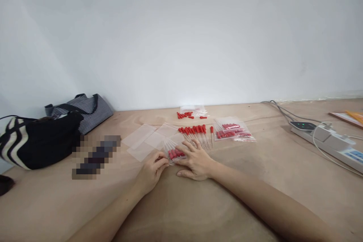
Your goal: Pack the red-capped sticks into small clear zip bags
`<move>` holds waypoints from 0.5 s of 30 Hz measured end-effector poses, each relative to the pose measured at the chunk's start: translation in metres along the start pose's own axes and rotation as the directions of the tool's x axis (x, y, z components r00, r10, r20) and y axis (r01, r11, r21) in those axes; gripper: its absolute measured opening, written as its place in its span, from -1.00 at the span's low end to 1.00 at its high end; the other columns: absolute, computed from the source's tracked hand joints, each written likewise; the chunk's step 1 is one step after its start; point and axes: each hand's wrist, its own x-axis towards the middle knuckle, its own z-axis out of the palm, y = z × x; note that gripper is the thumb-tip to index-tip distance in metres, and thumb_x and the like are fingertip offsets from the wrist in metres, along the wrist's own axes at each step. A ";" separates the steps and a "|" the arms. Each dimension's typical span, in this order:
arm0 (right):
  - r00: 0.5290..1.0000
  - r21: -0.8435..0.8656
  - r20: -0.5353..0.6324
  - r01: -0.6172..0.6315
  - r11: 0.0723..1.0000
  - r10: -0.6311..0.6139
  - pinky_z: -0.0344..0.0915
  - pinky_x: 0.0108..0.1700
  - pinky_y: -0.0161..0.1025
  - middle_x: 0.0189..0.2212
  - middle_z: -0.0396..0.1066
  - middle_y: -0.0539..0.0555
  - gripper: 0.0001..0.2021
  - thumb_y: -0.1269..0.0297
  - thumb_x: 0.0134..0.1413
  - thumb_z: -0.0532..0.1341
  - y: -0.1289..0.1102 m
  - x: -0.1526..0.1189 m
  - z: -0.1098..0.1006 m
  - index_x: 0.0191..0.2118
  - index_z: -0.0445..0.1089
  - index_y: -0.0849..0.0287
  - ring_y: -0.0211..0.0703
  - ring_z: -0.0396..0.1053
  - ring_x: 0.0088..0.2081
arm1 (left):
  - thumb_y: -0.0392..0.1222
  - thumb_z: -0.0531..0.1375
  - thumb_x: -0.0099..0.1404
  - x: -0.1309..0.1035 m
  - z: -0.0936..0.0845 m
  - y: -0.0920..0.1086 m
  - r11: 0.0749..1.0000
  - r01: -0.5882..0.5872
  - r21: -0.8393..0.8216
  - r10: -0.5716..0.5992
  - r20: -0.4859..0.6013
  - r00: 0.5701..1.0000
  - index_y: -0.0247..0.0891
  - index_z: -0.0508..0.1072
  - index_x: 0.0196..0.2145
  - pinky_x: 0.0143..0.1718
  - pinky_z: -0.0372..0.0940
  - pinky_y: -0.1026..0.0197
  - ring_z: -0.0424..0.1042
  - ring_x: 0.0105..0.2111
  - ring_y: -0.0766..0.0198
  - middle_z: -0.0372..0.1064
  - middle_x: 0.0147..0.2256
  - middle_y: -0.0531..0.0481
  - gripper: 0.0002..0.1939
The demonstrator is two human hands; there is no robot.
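A clear zip bag (172,160) of glass droppers with red rubber bulbs lies on the table between my hands. Its near left edge is pinched between the thumb and fingers of my left hand (153,168). My right hand (196,162) rests with fingers spread over the bag's right side, hiding part of it. Just beyond, a row of loose droppers (194,130) lies with the red bulbs pointing away from me, and a single dropper (211,130) is at its right. Flat clear bags (141,143) overlap to the left.
Filled bags of droppers (235,130) are stacked on the right. Loose red bulbs (184,115) lie near the wall beside another clear bag (195,109). Black and striped bags (53,143) stand at left, beside a blurred-out object (98,157). A power strip (334,145) with cables sits at right.
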 end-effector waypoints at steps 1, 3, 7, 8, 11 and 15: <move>1.000 0.004 -0.004 0.011 1.000 -0.011 -0.23 0.01 0.17 0.08 0.06 0.12 -0.57 -0.08 0.05 -0.05 0.000 0.000 0.000 -0.02 0.26 -0.05 0.11 -0.07 0.06 | -0.28 -0.04 0.27 0.000 0.000 0.000 1.000 -0.002 -0.006 0.002 -0.004 1.000 -0.26 0.35 -0.43 -0.36 0.25 0.27 0.28 -0.38 0.28 0.23 -0.39 -0.02 -0.79; 0.999 0.025 -0.018 0.040 0.999 -0.040 -0.21 0.01 0.15 0.08 0.06 0.09 -0.59 -0.06 0.05 -0.05 -0.001 0.000 -0.001 0.00 0.22 -0.09 0.08 -0.05 0.05 | -0.30 -0.04 0.27 -0.001 0.001 0.000 1.000 -0.006 -0.014 0.006 -0.002 1.000 -0.25 0.35 -0.42 -0.35 0.25 0.26 0.28 -0.37 0.28 0.24 -0.38 -0.02 -0.80; 0.997 0.075 -0.075 0.024 0.997 -0.019 -0.16 -0.01 0.08 0.03 0.13 0.08 -0.65 -0.02 0.04 0.00 0.002 -0.003 0.001 -0.08 0.29 -0.05 0.05 0.00 0.02 | -0.30 -0.03 0.27 0.000 -0.001 0.002 1.000 0.022 -0.018 -0.021 0.014 1.000 -0.25 0.34 -0.43 -0.37 0.26 0.26 0.30 -0.39 0.29 0.26 -0.40 -0.01 -0.81; 0.996 0.091 -0.090 0.012 0.996 -0.004 -0.13 -0.02 0.04 0.00 0.17 0.10 -0.67 0.02 0.04 0.03 0.004 -0.005 0.002 -0.12 0.30 0.01 0.01 0.04 0.00 | -0.30 -0.03 0.26 0.000 -0.003 0.003 0.999 0.027 -0.021 -0.026 0.020 0.999 -0.25 0.34 -0.44 -0.37 0.26 0.26 0.30 -0.40 0.29 0.26 -0.41 -0.01 -0.81; 0.990 0.135 -0.126 -0.040 0.990 0.057 -0.05 -0.06 -0.09 -0.14 0.28 0.13 -0.71 0.16 0.00 0.10 0.014 -0.015 0.003 -0.15 0.28 0.16 -0.11 0.15 -0.11 | -0.27 0.02 0.24 0.000 -0.005 0.003 1.000 0.023 -0.002 -0.023 0.049 0.999 -0.25 0.34 -0.41 -0.33 0.28 0.23 0.32 -0.37 0.27 0.30 -0.37 -0.03 -0.87; 0.979 0.091 -0.180 -0.079 0.993 0.095 -0.06 -0.10 -0.11 -0.31 0.36 0.08 -0.72 0.29 0.00 0.10 0.028 -0.026 0.005 -0.12 0.27 0.16 -0.15 0.20 -0.21 | -0.24 0.05 0.22 -0.001 -0.005 -0.002 0.987 -0.111 0.115 0.108 0.032 0.994 -0.24 0.35 -0.29 -0.26 0.30 0.20 0.35 -0.28 0.23 0.34 -0.28 -0.07 -0.88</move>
